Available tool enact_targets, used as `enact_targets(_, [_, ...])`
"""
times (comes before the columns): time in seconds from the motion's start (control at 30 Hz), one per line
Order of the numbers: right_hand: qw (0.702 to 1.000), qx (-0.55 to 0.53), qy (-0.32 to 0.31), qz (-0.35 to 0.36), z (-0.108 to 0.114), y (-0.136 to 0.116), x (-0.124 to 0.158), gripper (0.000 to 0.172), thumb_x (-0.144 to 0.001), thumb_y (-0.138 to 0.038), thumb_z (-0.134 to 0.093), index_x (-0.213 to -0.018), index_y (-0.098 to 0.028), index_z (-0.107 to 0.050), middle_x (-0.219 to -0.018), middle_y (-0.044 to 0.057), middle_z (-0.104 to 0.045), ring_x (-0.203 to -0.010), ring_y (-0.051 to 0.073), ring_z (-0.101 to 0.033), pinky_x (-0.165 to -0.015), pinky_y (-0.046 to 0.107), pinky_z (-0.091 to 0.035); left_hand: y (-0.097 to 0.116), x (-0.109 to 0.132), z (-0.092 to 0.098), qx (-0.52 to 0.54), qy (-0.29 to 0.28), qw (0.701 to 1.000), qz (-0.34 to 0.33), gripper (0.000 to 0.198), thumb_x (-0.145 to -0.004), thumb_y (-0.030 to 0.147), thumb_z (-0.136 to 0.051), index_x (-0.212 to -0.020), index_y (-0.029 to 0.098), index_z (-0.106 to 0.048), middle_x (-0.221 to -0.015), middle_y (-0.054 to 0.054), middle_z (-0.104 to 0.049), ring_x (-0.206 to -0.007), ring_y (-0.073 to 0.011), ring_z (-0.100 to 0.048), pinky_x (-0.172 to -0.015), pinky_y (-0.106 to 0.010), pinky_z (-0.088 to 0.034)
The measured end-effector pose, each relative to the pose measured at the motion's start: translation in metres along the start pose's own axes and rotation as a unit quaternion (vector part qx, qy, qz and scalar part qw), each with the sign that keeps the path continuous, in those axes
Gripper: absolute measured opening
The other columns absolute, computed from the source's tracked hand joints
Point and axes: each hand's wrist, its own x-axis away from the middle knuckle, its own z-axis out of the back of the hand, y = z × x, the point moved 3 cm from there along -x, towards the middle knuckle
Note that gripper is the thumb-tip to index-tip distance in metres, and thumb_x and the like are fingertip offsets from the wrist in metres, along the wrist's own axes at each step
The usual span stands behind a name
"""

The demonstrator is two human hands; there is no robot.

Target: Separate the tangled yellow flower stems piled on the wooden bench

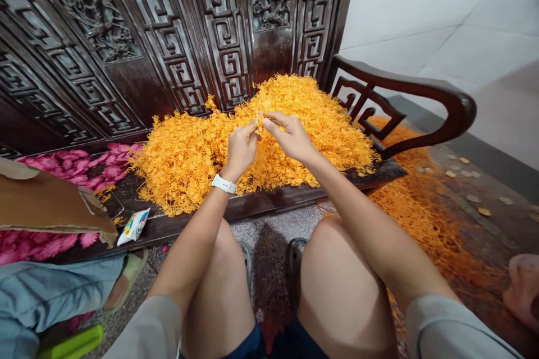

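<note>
A large heap of small yellow-orange artificial flower pieces (pixel 185 151) covers the seat of a dark carved wooden bench. Over its middle my two hands meet at the fingertips. My left hand (pixel 241 151), with a white watch on the wrist, pinches a small yellow-orange flower piece (pixel 259 120). From the right, my right hand (pixel 291 136) has its thumb and fingers closed at the same piece. The fingers partly cover it, so its exact shape is hard to see.
The carved bench armrest (pixel 458 104) stands at the right. Orange strands (pixel 416 219) lie heaped on the floor beyond it. At left are pink flower pieces (pixel 76 165), a cardboard box (pixel 46 202), a small white packet (pixel 133 226) and another person's jeans leg (pixel 63 291).
</note>
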Motion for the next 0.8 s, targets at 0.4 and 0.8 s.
enact_targets(0.4, [0.968, -0.226, -0.016, -0.111, -0.013, 0.014, 0.001, 0.038, -0.082, -0.052, -0.088, -0.086, -0.019, -0.069, -0.089, 0.003, -0.07, -0.085, 0.015, -0.06, -0.089, 0.035, -0.052, -0.005, 0.002, 0.002, 0.055, -0.01, 0.998, 0.019, 0.055, -0.091, 0.001, -0.048, -0.132, 0.024, -0.074, -0.065, 0.002, -0.065, -0.062, -0.0168, -0.056, -0.071, -0.031, -0.046])
enact_targets(0.8, [0.984, -0.104, -0.107, -0.093, -0.016, -0.009, -0.004, 0.031, -0.1, -0.018, -0.062, -0.071, -0.018, -0.053, -0.071, -0.001, -0.045, -0.07, 0.013, -0.038, -0.073, 0.032, -0.032, -0.014, -0.003, -0.013, 0.316, 0.053, 0.928, 0.188, 0.02, -0.067, 0.003, -0.046, -0.063, 0.02, -0.057, -0.059, 0.002, -0.054, -0.052, -0.0115, -0.049, -0.051, -0.022, -0.039])
